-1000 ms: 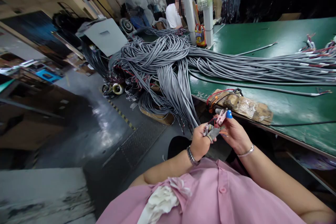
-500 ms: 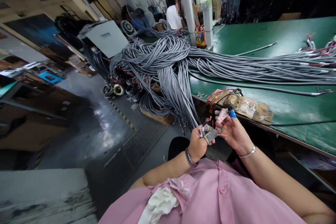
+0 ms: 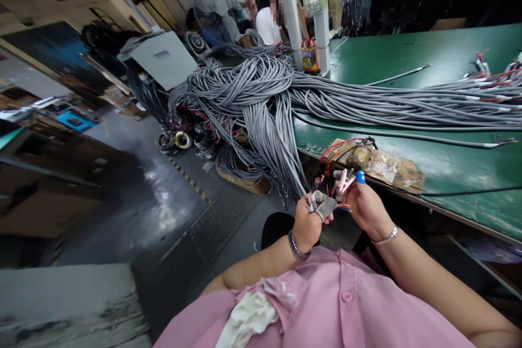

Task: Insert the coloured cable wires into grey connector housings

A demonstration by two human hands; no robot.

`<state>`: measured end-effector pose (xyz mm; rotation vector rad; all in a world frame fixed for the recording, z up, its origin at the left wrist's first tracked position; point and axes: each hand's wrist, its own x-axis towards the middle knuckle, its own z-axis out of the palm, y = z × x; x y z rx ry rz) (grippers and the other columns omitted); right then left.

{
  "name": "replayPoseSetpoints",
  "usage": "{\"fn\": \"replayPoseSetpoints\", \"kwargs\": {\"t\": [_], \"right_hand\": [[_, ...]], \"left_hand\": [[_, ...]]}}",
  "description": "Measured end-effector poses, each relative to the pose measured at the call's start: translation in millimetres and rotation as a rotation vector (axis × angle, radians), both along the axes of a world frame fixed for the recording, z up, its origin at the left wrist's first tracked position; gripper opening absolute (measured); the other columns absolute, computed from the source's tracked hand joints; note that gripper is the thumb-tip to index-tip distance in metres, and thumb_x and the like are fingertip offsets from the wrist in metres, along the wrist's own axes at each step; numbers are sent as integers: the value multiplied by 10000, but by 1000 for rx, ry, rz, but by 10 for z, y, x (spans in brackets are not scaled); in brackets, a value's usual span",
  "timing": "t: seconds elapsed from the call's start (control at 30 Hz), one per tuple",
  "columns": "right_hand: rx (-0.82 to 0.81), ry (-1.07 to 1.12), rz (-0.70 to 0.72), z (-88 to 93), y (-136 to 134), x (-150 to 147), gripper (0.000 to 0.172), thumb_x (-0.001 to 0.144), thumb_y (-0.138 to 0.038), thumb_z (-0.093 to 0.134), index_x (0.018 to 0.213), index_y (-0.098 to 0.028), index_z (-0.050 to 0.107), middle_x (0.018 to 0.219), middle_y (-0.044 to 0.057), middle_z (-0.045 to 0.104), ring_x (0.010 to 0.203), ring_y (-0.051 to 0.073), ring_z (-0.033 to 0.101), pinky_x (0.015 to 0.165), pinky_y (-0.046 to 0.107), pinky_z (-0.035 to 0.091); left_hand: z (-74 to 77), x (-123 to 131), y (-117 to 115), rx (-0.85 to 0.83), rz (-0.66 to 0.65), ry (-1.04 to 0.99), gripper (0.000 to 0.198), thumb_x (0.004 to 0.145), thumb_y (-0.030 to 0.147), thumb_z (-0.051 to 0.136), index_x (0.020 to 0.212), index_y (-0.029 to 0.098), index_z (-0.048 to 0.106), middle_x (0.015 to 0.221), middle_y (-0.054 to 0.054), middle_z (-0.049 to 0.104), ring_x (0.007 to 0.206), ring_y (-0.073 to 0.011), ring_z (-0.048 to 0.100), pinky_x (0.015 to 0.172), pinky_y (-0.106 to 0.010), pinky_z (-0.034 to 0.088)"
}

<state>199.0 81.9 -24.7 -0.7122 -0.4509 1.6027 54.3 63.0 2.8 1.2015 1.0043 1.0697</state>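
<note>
My left hand (image 3: 309, 224) is closed around the stripped end of a grey cable. Grey fabric covers (image 3: 325, 209) sit on its thumb and a finger. Thin colored wires (image 3: 342, 206), mostly orange and red, fan out past the thumb. Just to the right, my right hand (image 3: 367, 207) pinches a small pale pink tool (image 3: 346, 180) with two arms that stand apart in a V; its exact kind is unclear. A blue cover (image 3: 360, 176) caps one digit of that hand, and a dark one another. The tool is close to the wires; whether it touches them I cannot tell.
A thick bundle of grey cables (image 3: 269, 125) hangs over the edge of the green table (image 3: 460, 174). A taped wooden block (image 3: 383, 167) lies at the table's front edge. Behind stand a white post (image 3: 287, 11), a yellow bag (image 3: 310, 57) and a person in white (image 3: 268, 26).
The pink tool has turned and its two arms now show spread. The wires fan out more between my hands. Another person has come into view in the background.
</note>
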Motion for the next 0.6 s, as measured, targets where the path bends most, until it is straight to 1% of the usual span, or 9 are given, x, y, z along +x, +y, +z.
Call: {"fn": "replayPoseSetpoints", "kwargs": {"t": [0.07,0.13,0.2,0.27,0.33,0.4,0.53,0.6], "right_hand": [[-46,45,54,9,22,-12,473,780,-633,619,940,-196,708,744,45,661,632,155,562,581,285,472],[-95,88,97,38,44,-19,485,752,-647,640,928,-200,707,722,44,663,603,158,559,566,296,473],[-134,107,82,71,62,-26,468,720,-648,672,866,-205,703,682,34,657,581,159,560,553,299,472],[-153,107,28,94,72,-37,440,697,-630,706,810,-205,693,669,24,657,571,154,562,544,293,468],[-151,109,-7,102,70,-52,422,692,-611,724,790,-202,687,679,20,663,564,146,559,541,286,466],[-142,123,-14,94,60,-66,418,701,-610,717,796,-204,686,708,21,675,573,143,563,556,285,472],[-114,160,21,46,28,-62,465,730,-664,647,847,-216,693,821,32,697,636,145,588,614,286,494],[-87,168,63,19,13,-29,502,752,-692,597,873,-215,696,840,37,690,652,143,588,618,278,494]], "left_hand": [[-9,6,6,-4,-1,6,322,796,387,666,616,153,538,522,14,548,472,-81,486,464,-201,373],[-17,11,12,-12,-2,9,319,791,388,670,620,153,540,521,15,549,469,-80,483,462,-200,371],[-26,14,17,-16,-4,15,312,789,386,672,626,152,547,521,15,551,465,-79,480,460,-200,370],[-36,14,21,-14,-7,29,307,787,379,676,625,150,550,521,13,552,465,-79,480,462,-199,372],[-49,11,21,-10,-10,45,307,790,373,676,621,149,550,522,11,551,469,-81,485,465,-199,376],[-63,3,18,-4,-6,47,301,793,368,673,628,150,550,525,11,551,472,-83,488,466,-199,378],[-88,-29,-3,9,-2,42,296,813,365,653,638,149,551,529,7,554,472,-84,486,467,-201,381],[-89,-56,-20,8,-1,44,293,815,366,651,645,149,552,530,5,558,469,-84,485,466,-202,383]]}}
